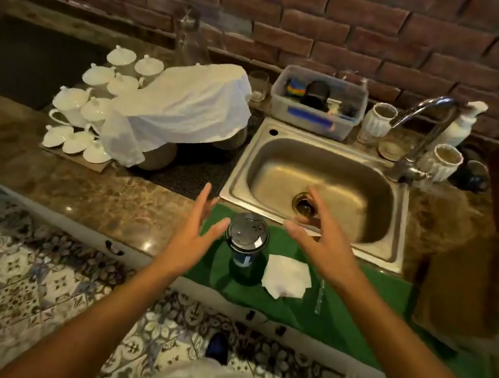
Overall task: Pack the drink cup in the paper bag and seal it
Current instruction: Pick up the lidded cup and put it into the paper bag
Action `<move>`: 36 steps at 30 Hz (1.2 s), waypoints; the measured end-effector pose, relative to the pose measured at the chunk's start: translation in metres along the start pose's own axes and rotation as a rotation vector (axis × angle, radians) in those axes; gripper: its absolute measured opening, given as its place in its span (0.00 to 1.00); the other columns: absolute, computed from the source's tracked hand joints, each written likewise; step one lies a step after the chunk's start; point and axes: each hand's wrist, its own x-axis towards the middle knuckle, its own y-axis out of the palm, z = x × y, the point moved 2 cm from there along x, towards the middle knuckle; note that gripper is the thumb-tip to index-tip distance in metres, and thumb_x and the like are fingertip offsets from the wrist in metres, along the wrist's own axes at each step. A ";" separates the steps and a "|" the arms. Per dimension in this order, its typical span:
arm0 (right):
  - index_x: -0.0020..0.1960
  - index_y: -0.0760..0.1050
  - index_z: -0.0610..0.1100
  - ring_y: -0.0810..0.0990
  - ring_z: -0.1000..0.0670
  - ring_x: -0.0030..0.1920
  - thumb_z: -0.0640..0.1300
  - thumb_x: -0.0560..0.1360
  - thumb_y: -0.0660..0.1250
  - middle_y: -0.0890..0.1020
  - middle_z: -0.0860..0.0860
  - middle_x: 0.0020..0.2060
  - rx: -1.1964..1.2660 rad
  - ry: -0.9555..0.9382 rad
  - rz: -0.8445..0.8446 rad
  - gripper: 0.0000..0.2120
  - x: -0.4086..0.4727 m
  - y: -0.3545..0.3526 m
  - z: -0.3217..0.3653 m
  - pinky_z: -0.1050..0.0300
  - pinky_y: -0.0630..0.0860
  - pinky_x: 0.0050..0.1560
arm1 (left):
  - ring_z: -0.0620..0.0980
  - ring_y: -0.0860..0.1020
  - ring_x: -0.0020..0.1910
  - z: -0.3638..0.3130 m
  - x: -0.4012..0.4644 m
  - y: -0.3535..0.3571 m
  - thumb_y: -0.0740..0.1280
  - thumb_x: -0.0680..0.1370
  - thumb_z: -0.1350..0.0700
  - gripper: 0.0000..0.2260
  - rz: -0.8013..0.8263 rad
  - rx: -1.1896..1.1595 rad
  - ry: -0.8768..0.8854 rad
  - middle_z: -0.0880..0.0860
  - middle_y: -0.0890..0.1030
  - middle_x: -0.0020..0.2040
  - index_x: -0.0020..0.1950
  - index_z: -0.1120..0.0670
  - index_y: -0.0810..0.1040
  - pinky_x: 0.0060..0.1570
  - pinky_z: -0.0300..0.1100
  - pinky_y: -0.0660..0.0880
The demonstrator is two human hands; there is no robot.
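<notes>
Head view — cup [245, 247] between open hands [192, 232]

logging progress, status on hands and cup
Left hand, right hand open, flanking drink cup. Cup upright, lidded, on green mat. Napkin beside it.

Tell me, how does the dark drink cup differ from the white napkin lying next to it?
The drink cup stands upright, while the napkin lies flat and a bit crumpled. The cup is dark with a black lid; the napkin is plain white. The cup sits between both open hands; the napkin lies beneath the right hand. Both rest on the green mat.
</notes>
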 end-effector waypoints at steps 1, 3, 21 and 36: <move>0.79 0.53 0.67 0.75 0.58 0.68 0.72 0.71 0.68 0.65 0.57 0.79 -0.015 0.014 0.012 0.42 0.000 0.010 -0.001 0.70 0.73 0.51 | 0.44 0.64 0.78 0.002 0.002 0.000 0.67 0.79 0.40 0.37 0.029 0.006 0.001 0.46 0.64 0.80 0.81 0.35 0.48 0.75 0.50 0.64; 0.80 0.54 0.66 0.76 0.59 0.67 0.68 0.72 0.70 0.63 0.59 0.80 -0.026 0.092 0.046 0.42 -0.002 0.028 -0.009 0.71 0.74 0.46 | 0.44 0.62 0.78 0.013 0.005 0.003 0.67 0.80 0.40 0.36 0.080 0.040 -0.033 0.47 0.62 0.81 0.82 0.36 0.49 0.76 0.53 0.63; 0.74 0.66 0.62 0.85 0.53 0.43 0.63 0.63 0.81 0.84 0.60 0.56 0.143 0.204 0.009 0.44 -0.022 0.078 -0.030 0.50 0.84 0.50 | 0.29 0.70 0.69 0.008 0.007 0.020 0.62 0.79 0.33 0.27 0.223 0.050 -0.017 0.24 0.70 0.68 0.77 0.28 0.57 0.66 0.38 0.68; 0.76 0.67 0.63 0.84 0.37 0.44 0.53 0.68 0.81 0.77 0.51 0.71 0.522 0.144 -0.045 0.41 -0.079 -0.037 0.012 0.41 0.85 0.44 | 0.32 0.70 0.71 -0.101 -0.020 0.073 0.65 0.77 0.35 0.31 0.466 -0.110 0.287 0.27 0.71 0.70 0.78 0.38 0.61 0.62 0.25 0.68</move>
